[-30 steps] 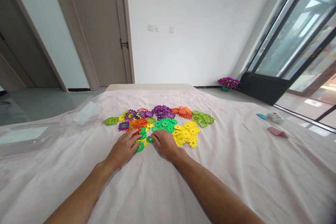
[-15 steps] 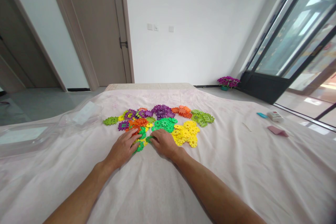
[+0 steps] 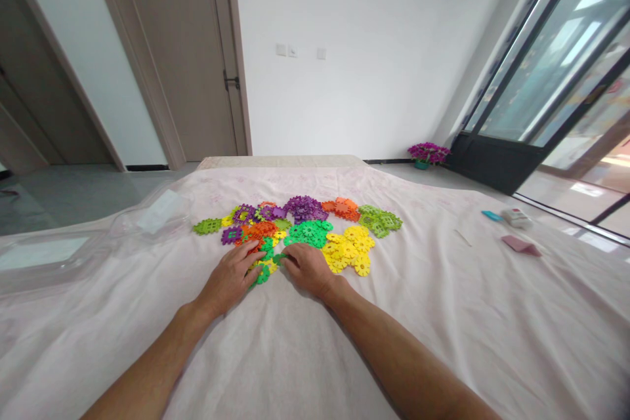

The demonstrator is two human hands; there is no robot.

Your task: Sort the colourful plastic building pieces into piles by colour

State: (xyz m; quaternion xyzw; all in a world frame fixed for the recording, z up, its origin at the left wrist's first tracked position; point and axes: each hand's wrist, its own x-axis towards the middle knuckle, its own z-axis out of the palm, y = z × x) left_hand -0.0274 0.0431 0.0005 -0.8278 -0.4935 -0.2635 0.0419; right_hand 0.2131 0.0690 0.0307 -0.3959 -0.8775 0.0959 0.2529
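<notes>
Several flat plastic snowflake pieces lie sorted by colour on a pale pink bedsheet (image 3: pixel 295 354): purple (image 3: pixel 305 209), orange (image 3: pixel 342 209), light green (image 3: pixel 380 221), dark green (image 3: pixel 310 232) and yellow (image 3: pixel 349 249). My left hand (image 3: pixel 230 277) lies flat, fingers spread, over a mixed patch of orange, green and yellow pieces. My right hand (image 3: pixel 309 268) rests beside it, fingers curled, its fingertips pinching a small dark green piece (image 3: pixel 279 259) at the pile's near edge.
A clear plastic bag (image 3: pixel 98 236) lies on the sheet at the left. Small items, a teal strip (image 3: pixel 491 216), a white box (image 3: pixel 515 218) and a pink card (image 3: pixel 519 246), sit at the right. A door, a flower pot and glass sliding doors stand beyond the bed.
My right hand has edged slightly left and forward onto the small dark green piece. My left hand has stayed put.
</notes>
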